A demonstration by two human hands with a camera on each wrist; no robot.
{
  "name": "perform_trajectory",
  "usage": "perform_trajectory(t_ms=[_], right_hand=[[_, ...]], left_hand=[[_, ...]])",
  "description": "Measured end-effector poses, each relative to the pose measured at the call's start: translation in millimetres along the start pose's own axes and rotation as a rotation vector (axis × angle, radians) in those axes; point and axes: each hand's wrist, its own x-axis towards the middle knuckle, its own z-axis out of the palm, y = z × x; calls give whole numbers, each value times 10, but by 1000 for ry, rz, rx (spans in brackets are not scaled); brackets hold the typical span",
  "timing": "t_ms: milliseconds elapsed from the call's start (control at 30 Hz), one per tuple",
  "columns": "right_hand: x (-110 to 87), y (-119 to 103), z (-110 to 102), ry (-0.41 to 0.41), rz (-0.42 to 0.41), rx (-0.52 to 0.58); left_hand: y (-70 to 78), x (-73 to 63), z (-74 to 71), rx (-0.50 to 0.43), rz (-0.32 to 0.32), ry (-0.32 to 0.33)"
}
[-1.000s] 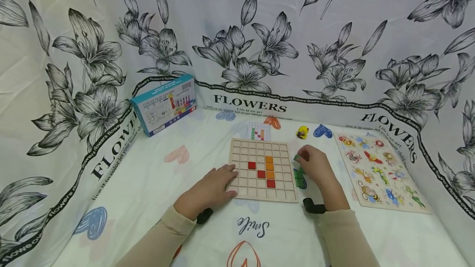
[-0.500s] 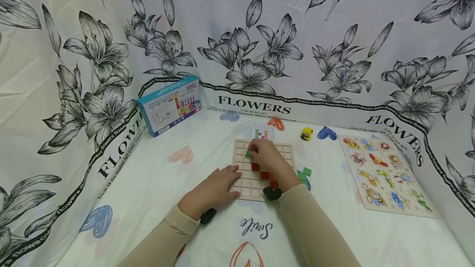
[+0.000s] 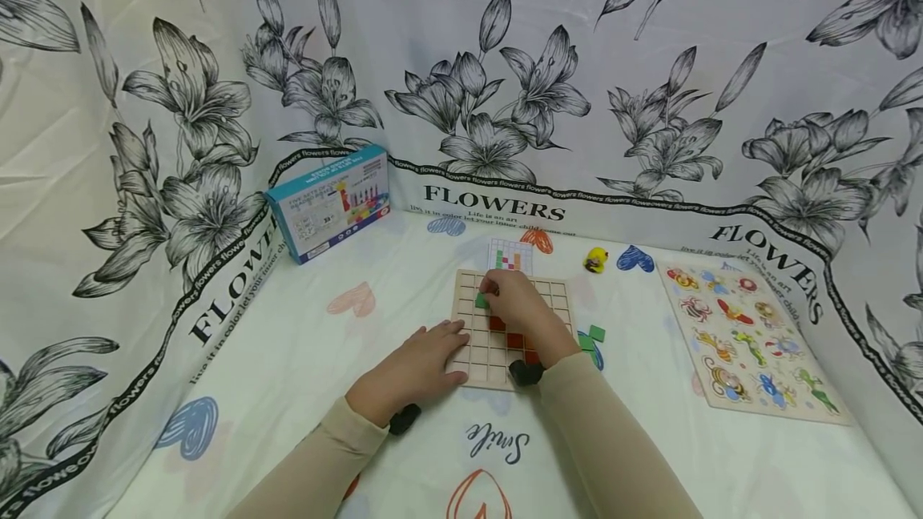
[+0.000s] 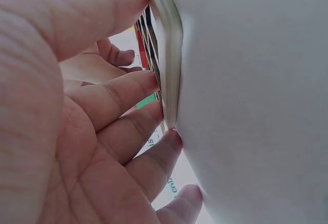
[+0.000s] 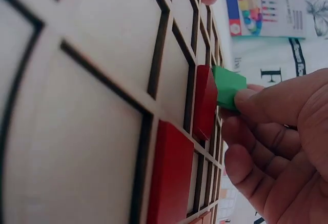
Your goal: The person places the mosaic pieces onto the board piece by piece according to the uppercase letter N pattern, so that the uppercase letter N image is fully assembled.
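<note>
A wooden grid board lies on the patterned cloth. Near its far left part my right hand pinches a green square tile between thumb and fingers. Up close in the right wrist view, that green tile is tilted and borders a red tile; a second red tile sits in a nearer cell. My left hand rests at the board's left edge, its extended fingertips touching the rim. The orange tiles are mostly hidden by my right hand and wrist.
Green tiles lie right of the board. A pattern card is behind it, and a yellow toy duck stands farther right. An insect puzzle board lies at the right; a blue-topped box stands at back left.
My right hand has carried a green tile from the board's right side to its far left part, holding nearly still over the last half second. My left hand stays at the board's edge.
</note>
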Motion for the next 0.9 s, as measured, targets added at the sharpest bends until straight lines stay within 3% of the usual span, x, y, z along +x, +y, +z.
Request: perform_trajectory(t_ms=[200, 900], right_hand=[[-20, 14, 20, -48, -8, -28], [-140, 62, 58, -23, -58, -114]], left_hand=[[-4, 0, 1, 8, 0, -3], [37, -8, -35, 3, -7, -6]])
